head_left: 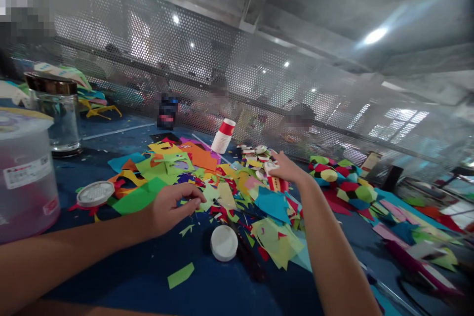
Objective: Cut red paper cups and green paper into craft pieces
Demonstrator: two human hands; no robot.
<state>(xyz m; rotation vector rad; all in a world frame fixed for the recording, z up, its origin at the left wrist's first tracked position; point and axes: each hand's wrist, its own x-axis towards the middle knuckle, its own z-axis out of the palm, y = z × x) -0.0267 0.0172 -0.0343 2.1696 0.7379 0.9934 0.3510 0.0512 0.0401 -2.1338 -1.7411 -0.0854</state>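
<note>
My left hand (176, 207) hovers low over cut paper scraps, its fingers loosely curled and the thumb tip close to the index finger, with nothing visible between them. A pale green paper scrap (210, 195) lies just beyond its fingertips. Farther off, my right hand (289, 167) has its thumb and fingers around a small white round piece (271, 166); its exact kind is unclear. Directly below is a red and white object (276, 183), partly hidden by the hand. A white round lid (224, 243) rests on the blue table (144, 276) near me.
A stack of paper cups (223, 136) stands upside down behind the scraps. At left are a clear plastic tub (27, 173), a glass jar (55, 113) and another round lid (95, 193). Colourful paper balls (344, 177) sit at right. A perforated metal screen (207, 69) rises behind.
</note>
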